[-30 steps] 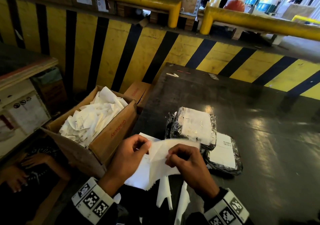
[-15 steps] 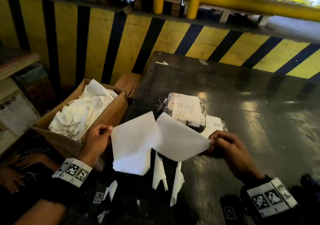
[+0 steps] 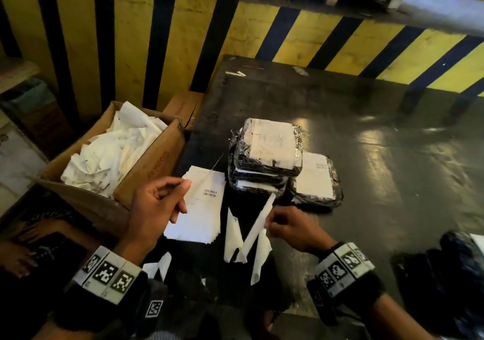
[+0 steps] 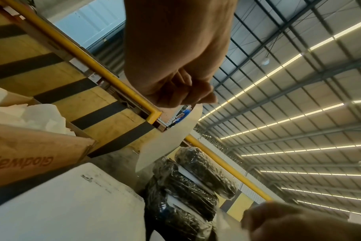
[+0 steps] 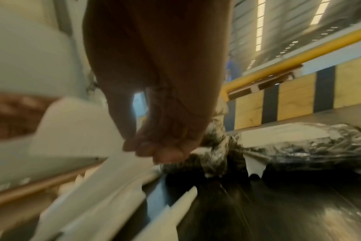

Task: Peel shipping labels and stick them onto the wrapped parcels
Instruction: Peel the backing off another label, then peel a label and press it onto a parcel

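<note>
A stack of black wrapped parcels with a white label on top sits mid-table, and another labelled parcel lies beside it on the right. A pile of label sheets lies left of them. My left hand hovers over that pile; in the left wrist view its fingertips pinch a curved white sheet. My right hand pinches a second white sheet, seen edge-on in front of the parcels. Which sheet is label and which is backing I cannot tell.
A cardboard box full of crumpled white papers stands left of the table. Loose white strips hang at the near table edge. A yellow-and-black barrier bounds the far side. Another person's hands show lower left.
The two sheets, joined one second ago, were pulled wide apart. Since then my left hand has moved right over the label pile, and my right hand has drawn left with its sheet turned edge-on.
</note>
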Tool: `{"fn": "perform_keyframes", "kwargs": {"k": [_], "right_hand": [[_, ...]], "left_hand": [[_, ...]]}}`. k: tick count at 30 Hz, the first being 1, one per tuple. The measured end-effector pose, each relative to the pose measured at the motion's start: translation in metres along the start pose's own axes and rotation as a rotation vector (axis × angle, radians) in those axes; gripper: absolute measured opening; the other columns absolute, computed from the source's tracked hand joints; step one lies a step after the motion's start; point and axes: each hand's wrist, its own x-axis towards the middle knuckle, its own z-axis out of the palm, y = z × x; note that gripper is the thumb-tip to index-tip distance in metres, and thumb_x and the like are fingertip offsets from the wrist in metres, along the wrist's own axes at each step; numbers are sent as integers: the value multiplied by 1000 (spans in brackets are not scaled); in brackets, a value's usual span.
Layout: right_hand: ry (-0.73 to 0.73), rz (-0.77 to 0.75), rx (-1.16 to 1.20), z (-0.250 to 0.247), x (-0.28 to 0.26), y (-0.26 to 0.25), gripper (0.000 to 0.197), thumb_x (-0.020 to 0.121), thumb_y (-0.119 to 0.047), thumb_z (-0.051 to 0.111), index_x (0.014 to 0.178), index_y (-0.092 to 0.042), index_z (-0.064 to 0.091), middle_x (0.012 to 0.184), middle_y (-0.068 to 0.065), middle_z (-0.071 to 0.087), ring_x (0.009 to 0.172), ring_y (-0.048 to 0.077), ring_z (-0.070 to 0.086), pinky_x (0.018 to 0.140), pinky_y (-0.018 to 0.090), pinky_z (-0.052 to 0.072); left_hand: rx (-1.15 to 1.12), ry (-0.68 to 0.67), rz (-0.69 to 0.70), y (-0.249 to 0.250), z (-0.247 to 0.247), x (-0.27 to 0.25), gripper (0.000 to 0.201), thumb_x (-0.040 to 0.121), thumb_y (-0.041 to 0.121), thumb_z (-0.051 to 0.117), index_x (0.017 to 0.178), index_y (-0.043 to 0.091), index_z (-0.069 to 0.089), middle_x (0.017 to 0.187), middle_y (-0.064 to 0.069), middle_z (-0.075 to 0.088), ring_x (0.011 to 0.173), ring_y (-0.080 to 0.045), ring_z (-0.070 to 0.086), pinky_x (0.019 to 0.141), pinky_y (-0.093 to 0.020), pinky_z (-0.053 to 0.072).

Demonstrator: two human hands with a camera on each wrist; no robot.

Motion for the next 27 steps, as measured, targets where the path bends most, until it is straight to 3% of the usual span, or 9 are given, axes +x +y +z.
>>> {"fn": "perform_keyframes", "kwargs": {"k": [4, 6, 9, 12, 15, 17, 19, 22, 27], "right_hand": [[-177, 41, -203, 23, 13, 7, 19, 89, -13, 59, 70, -15, 59, 82, 18, 71, 43, -12, 50, 49, 4, 38], [-179, 61, -288, 27, 17, 13, 29, 87, -20, 62, 61, -21, 51, 80, 15, 71, 44, -9, 50, 48, 6, 37], [-127, 69, -294, 25, 16, 10, 38, 82, -37, 68, 54, -23, 46, 60, 1, 61, 46, 0, 48, 45, 12, 34], [21, -56, 125, 6, 2, -21, 39, 87, -39, 60, 56, -16, 55, 51, -3, 56, 44, 4, 50, 50, 19, 42], [165, -139, 589, -33, -15, -65, 48, 83, -46, 51, 73, -1, 64, 64, 12, 59, 59, 16, 54, 59, 24, 46], [217, -131, 748, -58, -23, -78, 59, 75, -54, 53, 86, 3, 65, 72, 12, 60, 65, 21, 56, 62, 28, 48], [319, -169, 770, -74, -28, -76, 47, 77, -45, 61, 86, 2, 65, 69, 9, 62, 62, 20, 57, 58, 29, 49], [480, -189, 793, -92, -38, -54, 11, 85, -11, 64, 80, -2, 63, 61, 5, 61, 52, 13, 57, 50, 23, 50], [606, -184, 708, -127, -63, -5, 10, 87, -4, 59, 86, 6, 60, 79, 18, 65, 61, 14, 58, 56, 27, 52]], "left_hand": [[-44, 1, -54, 7, 2, -13, 8, 86, 14, 62, 83, 8, 68, 55, -8, 66, 37, -14, 51, 40, -20, 40], [-52, -3, -52, 16, 3, -21, 11, 85, 14, 62, 81, 6, 68, 57, -8, 67, 41, -16, 55, 42, -19, 43], [-32, 3, 4, 36, 7, -35, 15, 83, 19, 63, 77, 6, 69, 60, -8, 69, 46, -18, 59, 47, -21, 48], [-45, 36, 103, 65, 21, -44, 17, 78, 21, 63, 73, 6, 70, 61, -8, 69, 46, -18, 60, 48, -22, 49], [-69, 40, 190, 84, 50, -43, 18, 76, 22, 65, 72, 5, 70, 63, -8, 70, 46, -18, 60, 48, -21, 48], [-51, 11, 249, 89, 76, -43, 18, 80, 29, 70, 74, 12, 72, 66, -5, 71, 49, -16, 62, 52, -18, 49], [22, -51, 306, 89, 106, -45, 15, 78, 36, 68, 77, 22, 72, 69, 5, 72, 54, -11, 65, 58, -15, 49], [94, -153, 346, 81, 149, -51, 10, 75, 38, 65, 79, 31, 71, 73, 16, 71, 62, -4, 67, 64, -12, 50], [148, -299, 309, 75, 201, -64, 29, 71, 46, 66, 93, 29, 70, 78, 12, 71, 69, -7, 67, 63, -17, 51]]}}
